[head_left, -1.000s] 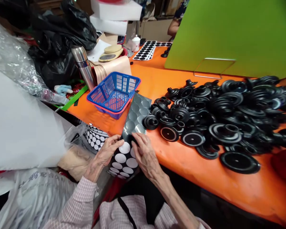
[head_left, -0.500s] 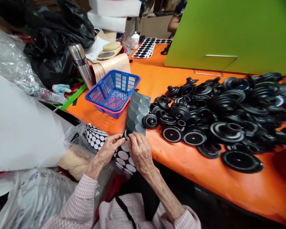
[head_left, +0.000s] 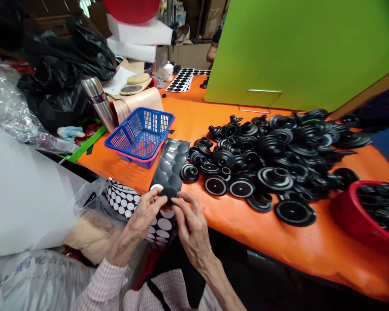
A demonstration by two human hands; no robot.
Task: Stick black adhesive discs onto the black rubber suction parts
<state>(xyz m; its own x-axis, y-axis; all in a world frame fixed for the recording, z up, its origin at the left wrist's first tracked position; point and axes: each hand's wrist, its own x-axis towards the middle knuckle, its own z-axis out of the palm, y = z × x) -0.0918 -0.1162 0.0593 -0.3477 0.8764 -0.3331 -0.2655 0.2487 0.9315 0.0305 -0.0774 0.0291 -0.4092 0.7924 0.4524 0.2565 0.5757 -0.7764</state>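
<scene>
A round black sticker (head_left: 168,195) is held flat between my two hands, just over the table's front edge. My left hand (head_left: 145,212) pinches its left side between thumb and fingers. At its right rim, the thumb and fingertips of my right hand (head_left: 193,229) close on the edge. Behind the hands lies a sheet of dark round stickers (head_left: 171,162), with one bare white circle (head_left: 156,187) at its near left corner. Right beside the sheet sits a stepped black round part (head_left: 189,173), at the border of a large heap of similar black parts (head_left: 246,151).
A blue basket (head_left: 139,134) stands behind the sheet, near a steel flask (head_left: 99,103). To the right, a red tub (head_left: 346,207) holds more black parts. A green board (head_left: 294,56) rises at the back. Dotted sticker sheets (head_left: 125,198) hang below the table edge.
The black sticker has come off the sheet into my fingers, and a white circle now shows there. My view has swung right, bringing the red tub into sight.
</scene>
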